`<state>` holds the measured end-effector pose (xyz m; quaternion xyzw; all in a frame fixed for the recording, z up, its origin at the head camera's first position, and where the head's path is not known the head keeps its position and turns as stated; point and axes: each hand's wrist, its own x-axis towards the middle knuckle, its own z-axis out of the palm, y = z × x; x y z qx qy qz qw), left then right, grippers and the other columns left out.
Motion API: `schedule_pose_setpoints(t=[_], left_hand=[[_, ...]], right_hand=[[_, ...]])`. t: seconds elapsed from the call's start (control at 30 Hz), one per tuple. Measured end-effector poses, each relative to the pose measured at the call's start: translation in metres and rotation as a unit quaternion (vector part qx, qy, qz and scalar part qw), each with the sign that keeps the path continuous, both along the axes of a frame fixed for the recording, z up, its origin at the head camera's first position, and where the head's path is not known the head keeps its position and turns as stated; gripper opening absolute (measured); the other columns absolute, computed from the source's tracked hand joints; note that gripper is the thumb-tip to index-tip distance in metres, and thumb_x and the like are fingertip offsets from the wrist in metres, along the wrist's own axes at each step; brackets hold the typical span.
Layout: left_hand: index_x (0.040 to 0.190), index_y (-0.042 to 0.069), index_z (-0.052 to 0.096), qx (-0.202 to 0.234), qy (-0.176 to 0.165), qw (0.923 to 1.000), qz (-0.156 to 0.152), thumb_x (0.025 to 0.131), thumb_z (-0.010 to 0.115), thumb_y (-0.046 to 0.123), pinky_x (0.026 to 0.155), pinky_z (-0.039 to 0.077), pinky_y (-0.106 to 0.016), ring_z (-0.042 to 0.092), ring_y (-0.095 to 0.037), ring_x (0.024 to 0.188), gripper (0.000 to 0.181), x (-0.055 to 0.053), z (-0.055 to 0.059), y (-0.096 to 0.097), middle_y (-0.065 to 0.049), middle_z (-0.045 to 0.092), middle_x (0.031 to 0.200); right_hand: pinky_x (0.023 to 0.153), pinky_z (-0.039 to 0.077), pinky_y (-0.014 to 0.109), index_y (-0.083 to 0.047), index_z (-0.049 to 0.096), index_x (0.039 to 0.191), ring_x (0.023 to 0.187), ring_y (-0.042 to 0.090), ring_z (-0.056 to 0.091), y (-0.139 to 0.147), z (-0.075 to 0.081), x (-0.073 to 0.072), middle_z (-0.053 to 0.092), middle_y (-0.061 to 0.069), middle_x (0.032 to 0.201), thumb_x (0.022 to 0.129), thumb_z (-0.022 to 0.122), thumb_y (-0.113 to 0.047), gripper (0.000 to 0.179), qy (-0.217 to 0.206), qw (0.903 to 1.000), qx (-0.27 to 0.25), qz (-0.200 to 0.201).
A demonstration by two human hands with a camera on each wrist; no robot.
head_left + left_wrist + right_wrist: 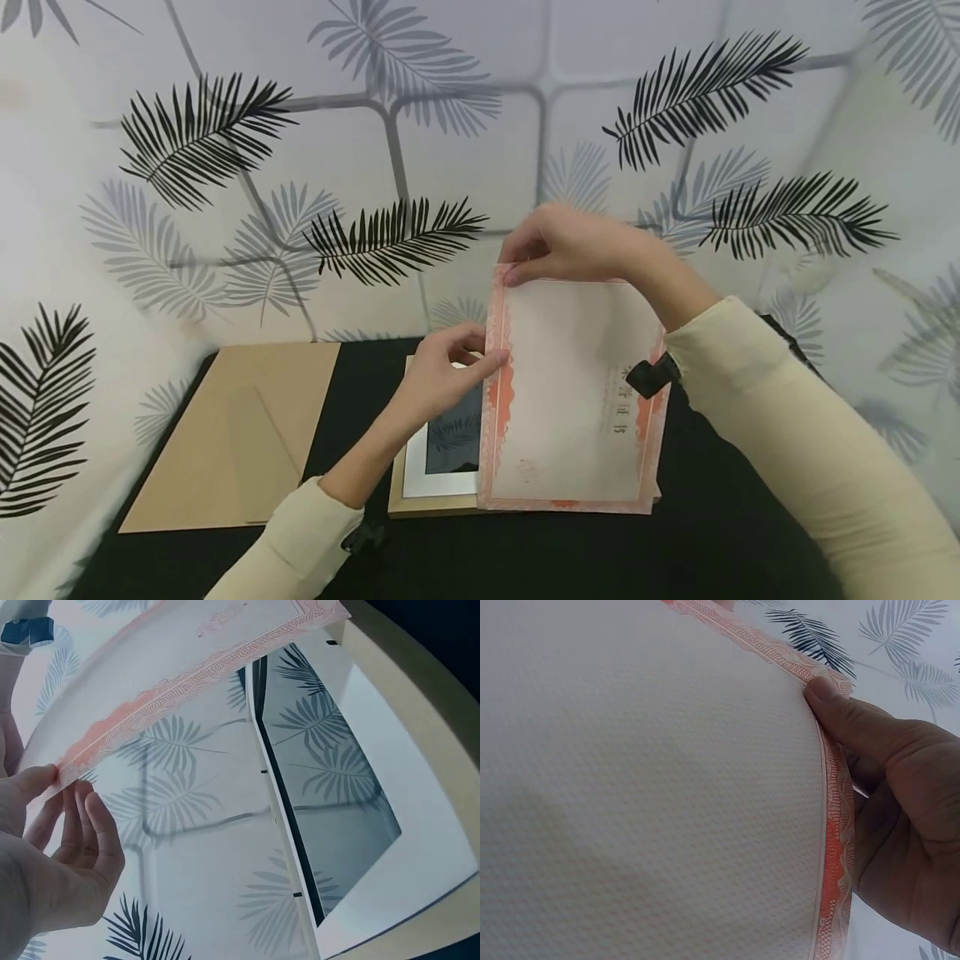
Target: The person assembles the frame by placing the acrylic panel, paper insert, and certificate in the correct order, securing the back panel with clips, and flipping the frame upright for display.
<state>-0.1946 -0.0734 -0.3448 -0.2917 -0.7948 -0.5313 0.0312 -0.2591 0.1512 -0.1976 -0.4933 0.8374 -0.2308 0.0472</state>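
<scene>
A certificate sheet (577, 375) with a pink-red ornamental border and faint printed characters is held up at a slant. My right hand (570, 242) pinches its upper left corner between thumb and fingers. Lower down on the left edge, my left hand (442, 371) pinches the sheet, its other fingers loosely bent in the left wrist view. Behind and below the sheet lies a wooden picture frame (397, 487) with a white mat (420, 847) and a dark reflective middle. The sheet hides the right part of the frame in the head view.
A brown backing board (187, 417) with a stand flap (258, 450) lies at the left on the black tabletop (570, 558). Behind the table hangs a pale leaf-patterned cloth (480, 167).
</scene>
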Motion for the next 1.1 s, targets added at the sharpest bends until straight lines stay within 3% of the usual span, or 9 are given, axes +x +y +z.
schedule_pose_setpoints(t=[0.23,0.4,0.57,0.77,0.97,1.1], left_hand=[[0.105,0.007,0.075,0.008,0.033,0.9994,0.005,0.098,0.071,0.019,0.072,0.056,-0.037,0.066,-0.016,0.08,0.014,-0.001,-0.007,-0.004,0.003,0.07,0.092],[0.103,0.008,0.075,0.014,0.019,0.9995,0.021,0.098,0.071,0.019,0.071,0.055,-0.034,0.066,-0.017,0.081,0.013,-0.001,-0.011,-0.016,0.002,0.07,0.092],[0.103,0.005,0.075,0.045,-0.004,0.998,0.044,0.098,0.07,0.016,0.067,0.056,-0.037,0.068,-0.021,0.076,0.012,-0.002,-0.015,-0.036,-0.004,0.07,0.093],[0.1,0.0,0.073,0.1,-0.03,0.9913,0.08,0.098,0.071,0.014,0.067,0.057,-0.038,0.063,-0.025,0.076,0.014,0.0,-0.02,-0.06,-0.009,0.068,0.093],[0.093,-0.005,0.069,0.147,-0.046,0.981,0.118,0.098,0.071,0.013,0.065,0.054,-0.028,0.058,-0.023,0.072,0.018,-0.002,-0.031,-0.075,-0.008,0.063,0.084],[0.093,-0.008,0.067,0.167,-0.052,0.9756,0.133,0.099,0.07,0.011,0.064,0.053,-0.024,0.058,-0.015,0.071,0.02,-0.001,-0.034,-0.079,-0.004,0.065,0.083]], right_hand=[[0.067,0.049,0.033,-0.012,0.075,0.098,0.072,0.012,0.059,0.002,-0.006,0.001,0.068,-0.004,0.083,0.098,0.072,-0.017,0.006,0.013,0.9998,0.0,-0.015],[0.087,0.052,0.039,-0.008,0.071,0.114,0.093,0.015,0.064,0.033,-0.009,0.003,0.07,0.0,0.102,0.096,0.074,-0.017,0.02,0.027,0.9948,-0.046,-0.086],[0.086,0.052,0.031,-0.006,0.069,0.122,0.096,0.017,0.063,0.081,-0.025,0.002,0.069,0.003,0.107,0.096,0.073,-0.013,0.027,0.027,0.9793,-0.117,-0.163],[0.08,0.052,0.024,-0.006,0.067,0.127,0.098,0.019,0.066,0.126,-0.073,0.01,0.069,0.004,0.113,0.1,0.069,-0.018,0.03,-0.034,0.967,-0.118,-0.223],[0.086,0.055,0.032,-0.004,0.067,0.124,0.099,0.024,0.067,0.136,-0.131,0.015,0.07,0.006,0.112,0.101,0.067,-0.017,0.027,-0.124,0.9691,-0.108,-0.184],[0.09,0.054,0.034,-0.005,0.067,0.125,0.101,0.024,0.067,0.126,-0.158,0.018,0.069,0.008,0.114,0.102,0.066,-0.018,0.027,-0.178,0.9655,-0.111,-0.154]])
